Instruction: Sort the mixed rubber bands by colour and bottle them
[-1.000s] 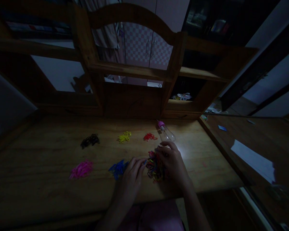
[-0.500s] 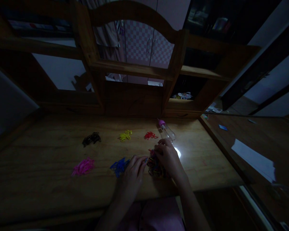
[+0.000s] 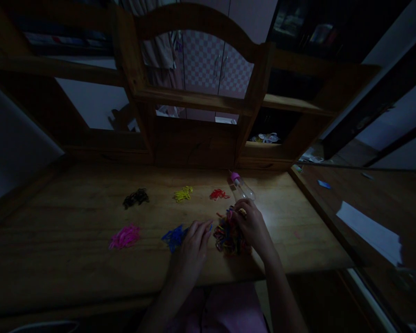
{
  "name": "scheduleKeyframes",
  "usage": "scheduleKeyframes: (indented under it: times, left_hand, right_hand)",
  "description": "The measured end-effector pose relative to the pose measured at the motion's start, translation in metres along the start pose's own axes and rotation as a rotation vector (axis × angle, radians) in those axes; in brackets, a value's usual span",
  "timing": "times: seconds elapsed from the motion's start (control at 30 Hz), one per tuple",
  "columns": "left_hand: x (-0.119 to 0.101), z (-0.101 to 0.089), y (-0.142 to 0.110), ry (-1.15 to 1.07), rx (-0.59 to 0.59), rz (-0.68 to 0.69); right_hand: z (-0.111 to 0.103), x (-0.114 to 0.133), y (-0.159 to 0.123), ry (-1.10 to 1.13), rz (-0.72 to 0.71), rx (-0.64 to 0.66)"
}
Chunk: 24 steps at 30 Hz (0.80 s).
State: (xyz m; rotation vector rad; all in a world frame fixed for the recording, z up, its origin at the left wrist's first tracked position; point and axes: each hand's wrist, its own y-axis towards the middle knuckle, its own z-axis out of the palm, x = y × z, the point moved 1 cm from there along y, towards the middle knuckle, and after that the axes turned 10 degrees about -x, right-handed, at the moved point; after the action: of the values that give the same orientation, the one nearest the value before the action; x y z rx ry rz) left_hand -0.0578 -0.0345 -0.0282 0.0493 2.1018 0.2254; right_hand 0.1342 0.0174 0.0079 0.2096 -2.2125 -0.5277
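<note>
Under my right hand (image 3: 250,222) lies a mixed heap of multicoloured rubber bands (image 3: 229,240). That hand's fingers are bent into the heap's upper part, and what they pinch is hard to make out. My left hand (image 3: 196,240) is just left of the heap, thumb and fingertips closed on a blue rubber band (image 3: 211,227). Beside its knuckles is a pile of blue rubber bands (image 3: 174,237), partly hidden by the hand. Sorted piles lie apart: pink bands (image 3: 125,236), black bands (image 3: 136,198), yellow bands (image 3: 183,194) and red bands (image 3: 219,194).
A clear bottle with a pink cap (image 3: 242,187) lies just beyond my right hand. The wooden desk (image 3: 72,268) has a shelf frame (image 3: 194,99) at its back. On the lower surface at right are white paper (image 3: 369,231) and a small blue packet (image 3: 323,184).
My right hand has shifted slightly up and right at the heap, showing more of it. My left hand stays almost in place with the blue band. The view has moved slightly.
</note>
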Motion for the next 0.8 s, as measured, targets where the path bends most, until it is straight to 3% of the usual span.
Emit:
scheduleKeyframes:
  times: [0.13, 0.3, 0.47, 0.63, 0.8]
  left_hand:
    - [0.0, -0.001, -0.001, -0.037, -0.007, -0.016]
    - [0.0, -0.004, 0.0, -0.231, -0.117, -0.084]
    - [-0.012, 0.011, 0.008, -0.708, 0.047, -0.406]
    - [-0.03, 0.03, 0.013, -0.973, 0.077, -0.492]
    - [-0.033, 0.033, 0.013, -1.18, 0.114, -0.552]
  right_hand:
    - [-0.015, 0.008, -0.006, 0.047, 0.113, -0.03]
    - [-0.025, 0.014, -0.02, 0.138, 0.19, -0.017]
    - [-0.027, 0.022, -0.034, 0.226, 0.217, -0.003]
    - [-0.028, 0.026, -0.041, 0.205, 0.189, 0.003]
    - [-0.027, 0.025, -0.044, 0.125, 0.123, -0.009]
